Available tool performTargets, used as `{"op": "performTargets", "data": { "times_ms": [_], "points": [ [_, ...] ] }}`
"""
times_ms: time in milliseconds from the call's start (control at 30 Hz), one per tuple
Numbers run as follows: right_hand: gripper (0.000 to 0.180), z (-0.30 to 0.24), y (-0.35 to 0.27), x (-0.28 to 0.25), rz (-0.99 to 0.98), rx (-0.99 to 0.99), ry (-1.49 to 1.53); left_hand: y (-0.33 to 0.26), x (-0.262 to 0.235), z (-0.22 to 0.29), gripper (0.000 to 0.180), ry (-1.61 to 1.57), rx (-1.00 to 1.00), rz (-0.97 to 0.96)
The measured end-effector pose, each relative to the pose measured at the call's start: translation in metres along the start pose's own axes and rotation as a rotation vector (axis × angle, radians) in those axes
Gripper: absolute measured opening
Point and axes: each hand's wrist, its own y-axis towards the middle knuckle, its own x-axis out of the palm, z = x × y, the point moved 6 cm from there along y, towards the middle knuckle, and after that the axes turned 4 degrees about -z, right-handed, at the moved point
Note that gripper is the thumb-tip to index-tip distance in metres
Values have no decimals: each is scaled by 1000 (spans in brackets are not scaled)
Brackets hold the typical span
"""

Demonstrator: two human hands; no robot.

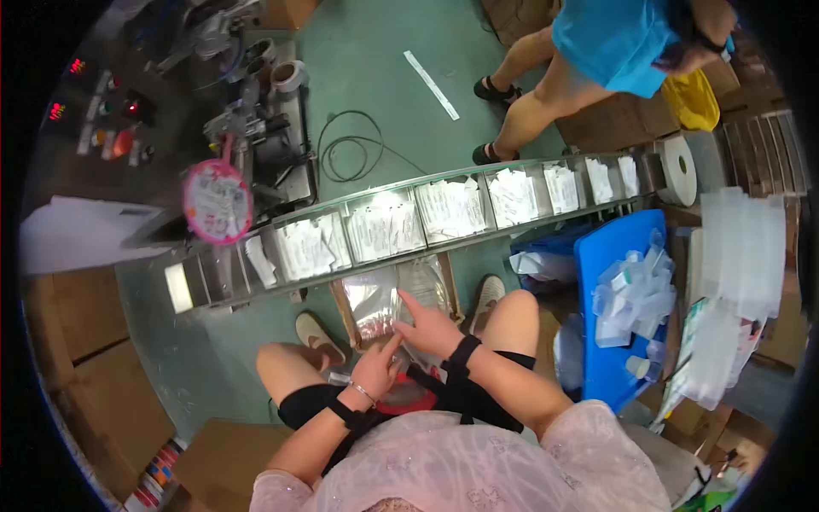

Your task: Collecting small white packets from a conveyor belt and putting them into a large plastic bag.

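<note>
My right hand (pixel 433 331) reaches over an open cardboard box (pixel 348 317) between my knees. Its index finger stretches out over shiny clear plastic (pixel 374 303) in that box, and its thumb points toward my left hand. Just below, my left hand (pixel 375 369) has its fingers closed together, their tips near the right thumb. Whether anything thin is pinched there is too small to tell. Under the hands, by my lap, lies something red (pixel 405 397), partly covered by my arms and dark straps.
Ahead runs a long metal trough (pixel 320 275) with compartments of white paper slips (pixel 384 226). At right, a blue bin (pixel 601 256) holds clear plastic pieces (pixel 631 299). A machine (pixel 102 111) stands left. A person in blue (pixel 610 43) stands beyond the trough; a cable (pixel 354 145) lies on the floor.
</note>
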Motion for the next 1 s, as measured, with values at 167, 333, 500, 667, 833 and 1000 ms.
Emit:
{"op": "performTargets", "data": {
  "times_ms": [167, 333, 500, 667, 833, 1000],
  "points": [
    [34, 61, 21, -7, 726, -294, -325, 74, -15, -12, 49, 103, 277, 428],
    [31, 58, 15, -10, 981, -417, -251, 89, 14, -31, 43, 57, 314, 453],
    [27, 108, 32, 1, 803, -256, -160, 78, 11, -31, 28, -78, 271, 572],
    [42, 68, 12, -7, 808, -367, -348, 77, 17, -88, 42, -69, 345, 587],
    [25, 54, -70, -26, 1059, -527, -304, -7, -5, -15, 43, 76, 576, 706],
    [42, 62, -112, -5, 838, -500, -219, -68, 16, -41, 44, 135, 464, 627]
  ]
}}
